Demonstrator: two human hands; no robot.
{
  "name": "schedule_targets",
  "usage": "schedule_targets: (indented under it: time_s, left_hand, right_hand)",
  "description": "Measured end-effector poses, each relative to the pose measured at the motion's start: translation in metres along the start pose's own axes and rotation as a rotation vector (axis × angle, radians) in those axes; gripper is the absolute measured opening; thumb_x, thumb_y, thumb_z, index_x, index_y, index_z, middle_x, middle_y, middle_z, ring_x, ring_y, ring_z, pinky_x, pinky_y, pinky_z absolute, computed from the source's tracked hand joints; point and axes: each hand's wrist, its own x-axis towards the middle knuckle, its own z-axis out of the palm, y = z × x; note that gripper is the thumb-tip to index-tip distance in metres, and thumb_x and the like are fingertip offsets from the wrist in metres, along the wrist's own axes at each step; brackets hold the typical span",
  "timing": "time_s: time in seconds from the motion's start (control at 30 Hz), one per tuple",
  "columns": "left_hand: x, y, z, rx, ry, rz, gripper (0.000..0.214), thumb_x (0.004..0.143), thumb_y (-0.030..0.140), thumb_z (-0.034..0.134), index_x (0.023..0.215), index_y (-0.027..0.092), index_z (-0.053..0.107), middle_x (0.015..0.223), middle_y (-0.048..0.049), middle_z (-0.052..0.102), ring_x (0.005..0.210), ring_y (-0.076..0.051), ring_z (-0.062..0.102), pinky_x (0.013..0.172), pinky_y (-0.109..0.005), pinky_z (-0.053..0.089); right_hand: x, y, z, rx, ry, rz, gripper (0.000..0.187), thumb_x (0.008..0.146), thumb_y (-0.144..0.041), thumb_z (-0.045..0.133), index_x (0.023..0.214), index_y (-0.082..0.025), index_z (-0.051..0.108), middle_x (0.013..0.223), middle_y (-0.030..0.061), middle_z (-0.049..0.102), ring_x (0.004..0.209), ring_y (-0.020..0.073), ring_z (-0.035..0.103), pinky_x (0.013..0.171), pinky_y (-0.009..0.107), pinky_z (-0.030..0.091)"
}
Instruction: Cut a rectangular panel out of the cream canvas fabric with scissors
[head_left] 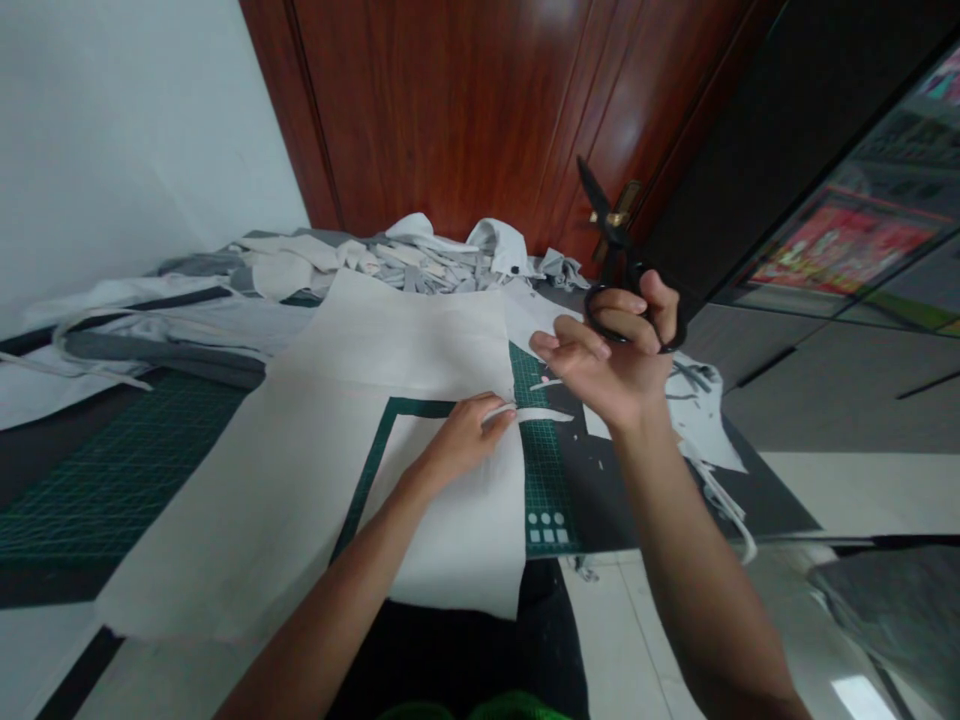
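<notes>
My left hand [463, 440] rests on a large white fabric piece [330, 440] with its fingers closed on a narrow white fabric strip [546, 414]. The strip's free end sticks out to the right, over the green cutting mat [546, 465]. Raised above the table's right side, my right hand [619, 365] holds a pair of black scissors [616, 235], fingers through the handle loops and blades pointing up and away from me. The blades look slightly parted and touch no fabric. Dark mat shows through a long gap in the white piece, beside my left forearm.
Grey and white scraps [442, 262] are heaped at the back against a brown door [442, 110]. Folded fabric [202, 330] lies on the left. More offcuts [697, 400] lie at the right, near the table edge. A dark cabinet [840, 230] stands beyond.
</notes>
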Motion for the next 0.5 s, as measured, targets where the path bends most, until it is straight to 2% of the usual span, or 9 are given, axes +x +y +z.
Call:
schedule_targets:
  time_s: [0.1,0.17,0.23,0.27,0.33,0.4,0.5]
  left_hand:
    - [0.0,0.0,-0.003,0.043,0.041,0.004,0.032,0.103,0.034,0.052,0.079,0.018,0.064,0.084,-0.0036,0.064,0.084,-0.019,0.06,0.085,-0.034,0.046]
    - [-0.001,0.0,-0.004,0.057,0.044,0.013,0.031,0.103,0.034,0.052,0.079,0.018,0.064,0.085,-0.0032,0.064,0.085,-0.019,0.06,0.085,-0.033,0.045]
    - [-0.001,0.0,-0.004,0.063,0.038,0.024,0.031,0.104,0.035,0.053,0.081,0.018,0.066,0.085,-0.0028,0.064,0.085,-0.019,0.06,0.085,-0.032,0.045]
    - [-0.001,-0.001,-0.004,0.065,0.035,0.028,0.031,0.104,0.036,0.053,0.082,0.018,0.066,0.085,-0.0027,0.064,0.084,-0.018,0.061,0.084,-0.032,0.045]
    - [-0.001,-0.001,-0.004,0.07,0.031,0.031,0.033,0.104,0.038,0.052,0.082,0.018,0.066,0.085,-0.0025,0.065,0.084,-0.019,0.061,0.084,-0.032,0.045]
    - [-0.001,-0.002,-0.003,0.076,0.027,0.029,0.034,0.105,0.04,0.052,0.081,0.019,0.065,0.085,-0.0027,0.065,0.085,-0.019,0.062,0.084,-0.032,0.045]
    - [-0.002,-0.003,-0.003,0.082,0.016,0.015,0.033,0.105,0.04,0.051,0.084,0.019,0.066,0.088,-0.0033,0.069,0.088,-0.02,0.064,0.085,-0.031,0.046]
  right_hand:
    - [-0.001,-0.007,-0.034,-0.185,0.003,0.072,0.053,0.087,-0.063,0.066,0.062,-0.028,0.036,0.047,-0.0095,0.015,0.051,0.0148,0.021,0.075,0.039,0.047]
    - [-0.001,0.0,-0.066,-0.443,0.078,0.103,0.048,0.086,-0.062,0.068,0.064,-0.027,0.043,0.05,-0.0085,0.028,0.05,0.013,0.026,0.066,0.034,0.043]
    - [-0.001,0.012,-0.1,-0.868,0.208,0.092,0.048,0.087,-0.063,0.065,0.063,-0.024,0.051,0.052,-0.0042,0.044,0.051,0.0128,0.035,0.057,0.032,0.033]
    - [-0.001,0.02,-0.117,-1.137,0.255,0.142,0.049,0.088,-0.063,0.063,0.062,-0.023,0.054,0.053,-0.0013,0.05,0.052,0.0136,0.04,0.055,0.032,0.03]
    - [-0.001,0.034,-0.147,-1.599,0.292,0.187,0.05,0.094,-0.06,0.055,0.064,-0.02,0.06,0.057,0.0034,0.059,0.054,0.016,0.05,0.054,0.032,0.028]
    - [-0.002,0.047,-0.167,-1.77,0.274,0.203,0.042,0.092,-0.054,0.061,0.07,-0.018,0.066,0.066,0.0077,0.068,0.063,0.0198,0.059,0.057,0.032,0.029]
    - [-0.002,0.062,-0.182,-1.857,0.225,0.229,0.033,0.088,-0.048,0.07,0.073,-0.018,0.07,0.076,0.012,0.075,0.074,0.0249,0.067,0.06,0.032,0.03]
